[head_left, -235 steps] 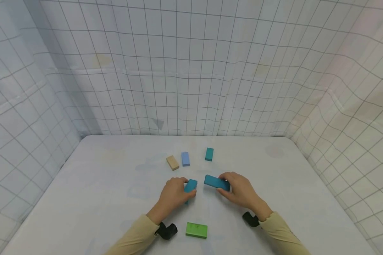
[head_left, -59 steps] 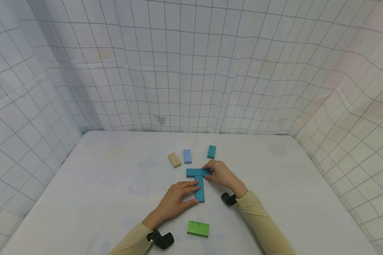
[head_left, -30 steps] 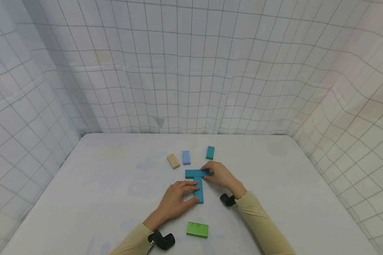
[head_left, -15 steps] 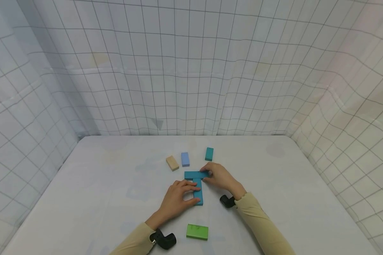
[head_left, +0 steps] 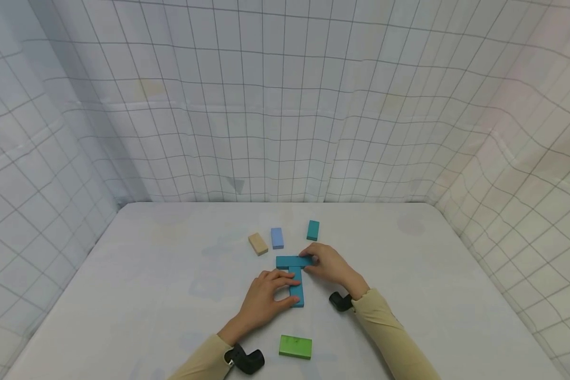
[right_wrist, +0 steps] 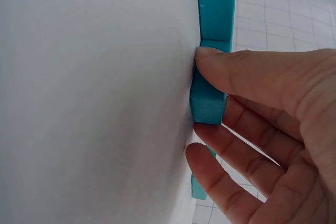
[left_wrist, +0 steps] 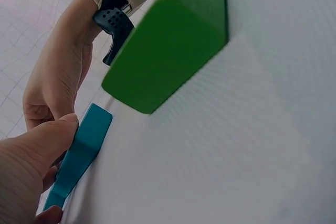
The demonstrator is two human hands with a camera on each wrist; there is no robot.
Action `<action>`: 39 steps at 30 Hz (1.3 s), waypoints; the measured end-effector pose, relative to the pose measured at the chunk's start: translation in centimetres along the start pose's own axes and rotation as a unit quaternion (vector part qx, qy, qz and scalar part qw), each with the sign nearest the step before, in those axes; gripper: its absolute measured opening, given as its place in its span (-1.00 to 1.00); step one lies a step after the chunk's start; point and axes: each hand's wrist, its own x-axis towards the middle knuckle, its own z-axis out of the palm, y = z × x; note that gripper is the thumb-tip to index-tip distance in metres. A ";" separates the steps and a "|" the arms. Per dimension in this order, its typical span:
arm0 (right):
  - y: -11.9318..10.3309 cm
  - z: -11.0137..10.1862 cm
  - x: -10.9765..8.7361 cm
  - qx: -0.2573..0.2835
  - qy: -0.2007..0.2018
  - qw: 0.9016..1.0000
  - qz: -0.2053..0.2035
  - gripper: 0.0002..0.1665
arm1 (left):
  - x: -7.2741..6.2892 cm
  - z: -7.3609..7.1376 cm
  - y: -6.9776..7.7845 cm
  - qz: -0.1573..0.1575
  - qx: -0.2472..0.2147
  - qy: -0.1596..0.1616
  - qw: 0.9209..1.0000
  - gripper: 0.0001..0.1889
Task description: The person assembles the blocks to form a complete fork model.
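Observation:
Two long blue wooden blocks lie flat on the white table, making a T. The stem block (head_left: 296,292) meets the middle of the crossbar block (head_left: 286,262). My left hand (head_left: 260,302) holds the stem from its left side, thumb by the near end and fingertips (head_left: 292,282) farther up. At the crossbar's right end my right hand (head_left: 332,265) pinches it, thumb on the near side and fingers beyond. In the right wrist view, the thumb presses the crossbar (right_wrist: 208,108) close to where the stem (right_wrist: 216,9) joins it.
A bright green block (head_left: 295,347) lies nearer me, below the T; it looms large in the left wrist view. Beyond the T lie a tan block (head_left: 258,244), a light blue block (head_left: 277,238) and a teal block (head_left: 313,230). Gridded white curtains surround the table (head_left: 138,285).
Earliest, each hand held one blue block, apart and angled. By two seconds ago they formed a T; since then, both hands and blocks have hardly moved, with only slight view shifts.

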 end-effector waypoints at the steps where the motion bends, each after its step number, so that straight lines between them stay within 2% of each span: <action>1: 0.0 0.0 0.0 -0.001 0.000 1.000 -0.002 -0.67 | 0.0 0.0 0.0 0.000 0.000 0.000 1.000 -0.62; 14: 0.3 -0.3 -0.3 0.006 -0.017 1.000 -0.004 -0.61 | 0.1 0.1 0.2 -0.003 -0.005 0.001 1.000 -0.63; 24: 0.6 -0.5 -0.3 0.021 -0.025 0.999 -0.024 -0.59 | 0.0 0.1 0.2 -0.007 -0.004 0.005 1.000 -0.63; 31: 0.5 -0.4 -0.4 0.026 -0.027 0.999 -0.026 -0.49 | 0.0 0.1 0.4 -0.008 -0.008 0.002 1.000 -0.63; 35: 0.4 -0.5 -0.5 0.018 -0.019 0.999 -0.025 -0.47 | 0.0 0.1 0.5 -0.008 -0.007 -0.003 1.000 -0.64; 39: 0.0 -0.7 -0.9 0.015 0.006 0.999 -0.037 -0.51 | 0.0 -0.1 0.6 -0.011 -0.006 -0.005 1.000 -0.64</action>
